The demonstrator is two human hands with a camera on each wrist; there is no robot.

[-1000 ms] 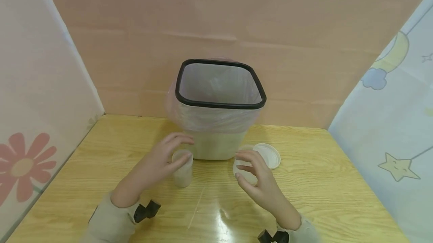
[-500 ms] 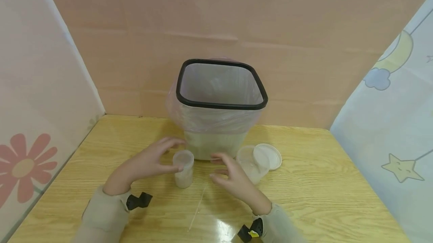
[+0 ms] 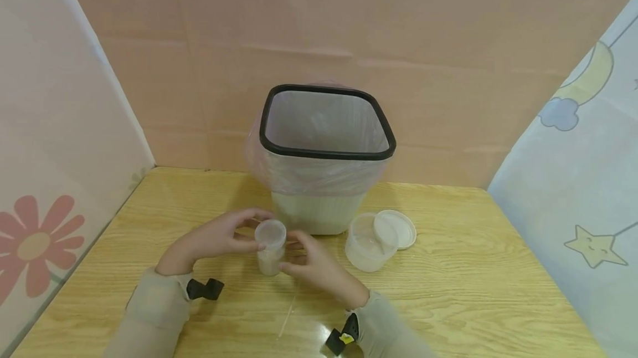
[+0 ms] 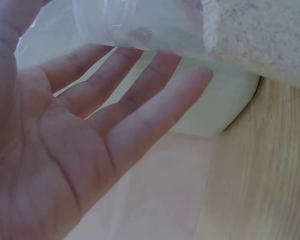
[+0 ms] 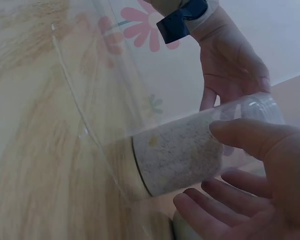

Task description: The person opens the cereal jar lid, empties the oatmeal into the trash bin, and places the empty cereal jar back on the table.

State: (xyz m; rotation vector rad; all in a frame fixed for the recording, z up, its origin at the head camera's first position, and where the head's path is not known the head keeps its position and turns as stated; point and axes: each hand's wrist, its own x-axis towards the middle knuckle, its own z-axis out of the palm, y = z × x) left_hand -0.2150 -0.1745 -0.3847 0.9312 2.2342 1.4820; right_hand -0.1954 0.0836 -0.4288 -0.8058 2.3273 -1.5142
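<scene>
A tall clear plastic jar [image 3: 271,250], about half full of a pale, grainy filling, stands upright on the table in front of a bin. The same filling [image 5: 177,155] shows close up in the right wrist view. My left hand [image 3: 214,240] is at the jar's left side, thumb by the rim and fingers behind it; in the left wrist view its fingers [image 4: 160,102] are nearly straight. From the right comes my right hand [image 3: 319,269], its thumb overlapping the jar's wall in the right wrist view and its fingers loosely spread below.
A bin [image 3: 319,211] with a black rim and a pinkish liner stands at the back centre. Right of it sits a round translucent tub [image 3: 363,258], with a white lid [image 3: 407,229] beside it. A thin line [image 3: 286,319] marks the wooden table [image 3: 473,280] at front.
My right hand has moved left from the tub to the jar's right side. The left hand has drawn back slightly from over the jar and lies beside it. The jar stays in place.
</scene>
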